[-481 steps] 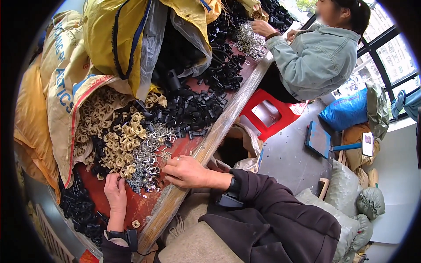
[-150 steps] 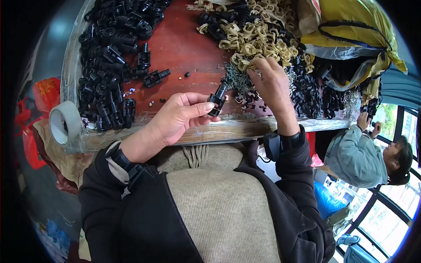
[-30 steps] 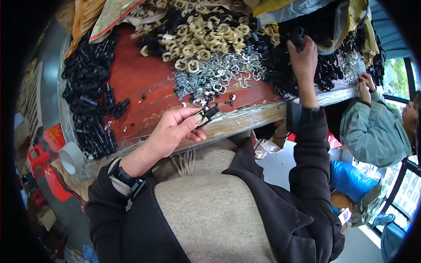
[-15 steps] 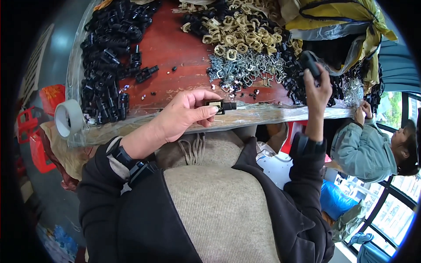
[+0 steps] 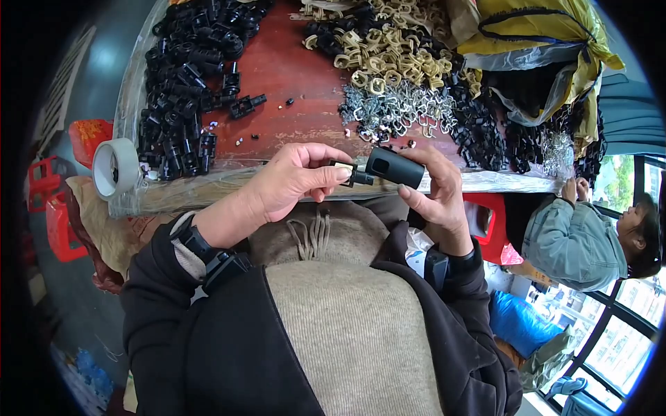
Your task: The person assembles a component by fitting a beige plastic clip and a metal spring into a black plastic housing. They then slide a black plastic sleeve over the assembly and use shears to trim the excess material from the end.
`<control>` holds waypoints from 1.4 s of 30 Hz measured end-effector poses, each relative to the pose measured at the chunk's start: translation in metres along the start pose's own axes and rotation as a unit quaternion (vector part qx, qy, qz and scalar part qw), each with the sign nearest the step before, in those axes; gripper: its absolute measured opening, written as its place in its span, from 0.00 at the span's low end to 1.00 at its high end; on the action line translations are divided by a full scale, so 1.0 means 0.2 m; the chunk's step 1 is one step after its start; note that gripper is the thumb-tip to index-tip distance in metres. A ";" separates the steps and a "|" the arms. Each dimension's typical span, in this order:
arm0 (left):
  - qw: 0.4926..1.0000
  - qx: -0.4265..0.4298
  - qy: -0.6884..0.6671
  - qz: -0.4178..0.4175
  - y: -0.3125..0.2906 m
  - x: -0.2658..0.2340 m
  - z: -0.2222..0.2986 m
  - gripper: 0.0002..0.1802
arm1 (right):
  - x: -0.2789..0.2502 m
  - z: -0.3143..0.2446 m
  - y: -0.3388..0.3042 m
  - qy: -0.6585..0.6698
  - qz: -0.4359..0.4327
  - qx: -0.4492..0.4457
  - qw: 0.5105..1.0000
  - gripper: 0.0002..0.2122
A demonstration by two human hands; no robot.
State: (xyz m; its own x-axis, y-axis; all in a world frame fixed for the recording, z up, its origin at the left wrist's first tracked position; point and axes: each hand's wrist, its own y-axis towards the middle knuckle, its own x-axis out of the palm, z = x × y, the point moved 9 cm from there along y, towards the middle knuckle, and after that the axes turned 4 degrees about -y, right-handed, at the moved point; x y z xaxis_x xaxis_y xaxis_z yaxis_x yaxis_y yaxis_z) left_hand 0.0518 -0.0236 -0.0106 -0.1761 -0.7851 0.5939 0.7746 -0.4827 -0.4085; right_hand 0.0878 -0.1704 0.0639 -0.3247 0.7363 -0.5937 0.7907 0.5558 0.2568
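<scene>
My left hand (image 5: 302, 175) pinches a black fitting (image 5: 362, 178), my right hand (image 5: 444, 197) a black tubular sleeve (image 5: 397, 168) beside it, at the surface's (image 5: 298, 83) near edge. Both seem light, stiff; the sleeve, maybe slippery, is best held around its sides.

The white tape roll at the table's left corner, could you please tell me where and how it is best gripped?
The white tape roll is probably best pinched by its ring wall, inside and out, coming from the person's side over the table edge. Its open hole exposes that wall, while piled black parts crowd its right side.
</scene>
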 end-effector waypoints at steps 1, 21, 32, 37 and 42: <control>1.000 -0.005 0.003 0.008 0.01 0.00 0.00 0.14 | -0.01 0.02 -0.01 0.004 0.003 0.003 1.000 0.19; 0.998 -0.045 0.035 0.024 0.22 0.02 0.02 0.13 | -0.03 0.25 -0.06 0.147 -0.011 0.074 0.986 0.22; 0.999 0.006 0.050 -0.002 0.07 0.03 0.05 0.14 | 0.07 0.04 -0.09 0.074 -0.019 0.046 0.996 0.22; 0.995 0.043 0.087 0.006 0.01 0.01 0.09 0.13 | 0.11 -0.05 -0.09 0.007 -0.011 0.005 1.000 0.22; 0.992 0.053 0.110 0.023 0.03 0.00 0.11 0.13 | 0.12 -0.03 -0.09 0.017 0.014 0.026 0.999 0.21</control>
State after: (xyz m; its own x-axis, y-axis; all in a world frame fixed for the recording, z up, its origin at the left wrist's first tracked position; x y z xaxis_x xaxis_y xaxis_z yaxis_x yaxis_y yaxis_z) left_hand 0.0705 -0.0184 0.0020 -0.2583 -0.8770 0.4052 0.8422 -0.4099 -0.3503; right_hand 0.0629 -0.1611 0.0497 -0.3186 0.7647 -0.5601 0.8255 0.5143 0.2326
